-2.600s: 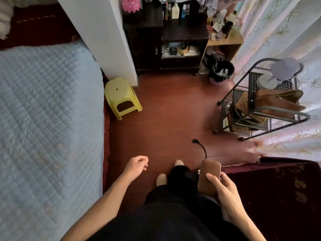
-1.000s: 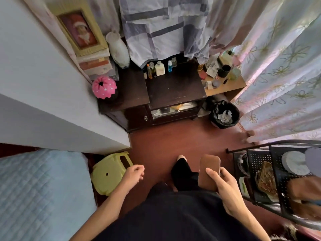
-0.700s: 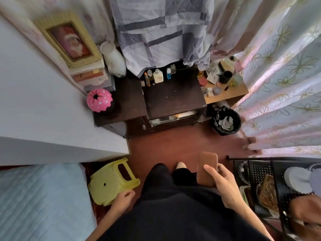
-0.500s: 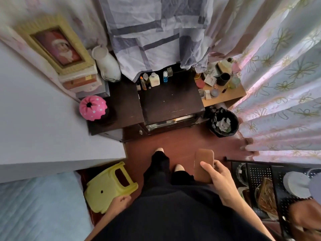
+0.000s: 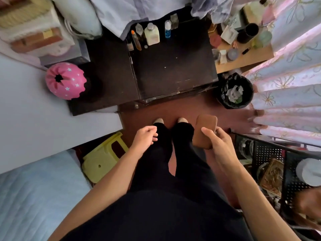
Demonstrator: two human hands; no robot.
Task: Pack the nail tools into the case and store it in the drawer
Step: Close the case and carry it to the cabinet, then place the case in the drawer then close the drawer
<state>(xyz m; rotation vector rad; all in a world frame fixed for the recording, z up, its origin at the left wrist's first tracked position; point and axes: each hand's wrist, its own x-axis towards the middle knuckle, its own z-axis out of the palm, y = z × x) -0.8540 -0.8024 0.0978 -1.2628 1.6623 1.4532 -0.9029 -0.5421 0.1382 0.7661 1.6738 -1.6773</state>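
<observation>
Closest to me, the right hand [image 5: 220, 145] still grips the flat brown case [image 5: 205, 131], thumb across its face and fingers curled behind. The case is shut and held just beside the right leg. The left hand [image 5: 145, 139] has swung forward from down by the yellow plastic stool [image 5: 102, 159] and now hangs loosely curled, holding nothing. In the last half second the person has stepped right up. Their toes now stand just short of the dark wooden cabinet [image 5: 173, 66], whose front, and any drawer in it, is hidden under its top. Packing looks finished; what remains, I'd say, is pulling that drawer open with the idle hand. Small bottles [image 5: 152, 33] stand at the back.
</observation>
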